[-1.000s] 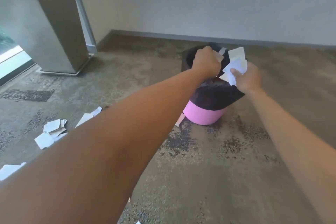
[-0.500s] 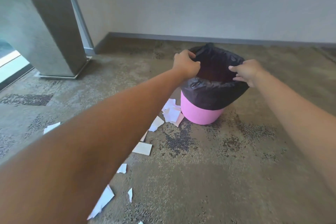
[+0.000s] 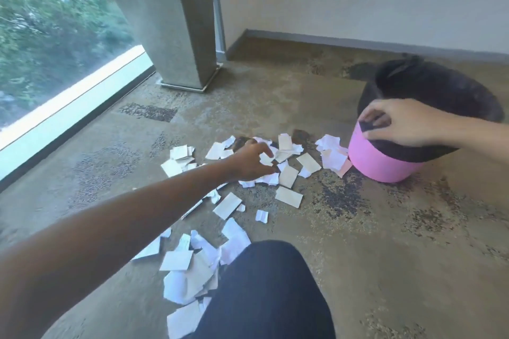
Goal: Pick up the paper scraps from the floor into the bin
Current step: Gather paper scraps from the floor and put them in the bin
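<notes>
Mid-gather: our left hand (image 3: 254, 158) reaches into the paper scraps (image 3: 286, 158) spread on the floor (image 3: 385, 256) just left of the pink bin (image 3: 385, 162), fingers curled on one small bit. More scraps lie nearer our knee (image 3: 264, 292). Right hand (image 3: 396, 124) pinches the bin's liner at the rim, steadying it. Next, we reckon: scoop a bunch & carry it over the rim w/o spilling.

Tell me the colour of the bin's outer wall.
Pink, with a black liner folded over the bin; head view.

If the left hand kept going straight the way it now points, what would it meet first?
Probably the paper scraps heaped just ahead of the left hand, whose fingers already touch one piece. Beyond them stands the pink bin. Depth is hard to judge from this single view.
</notes>
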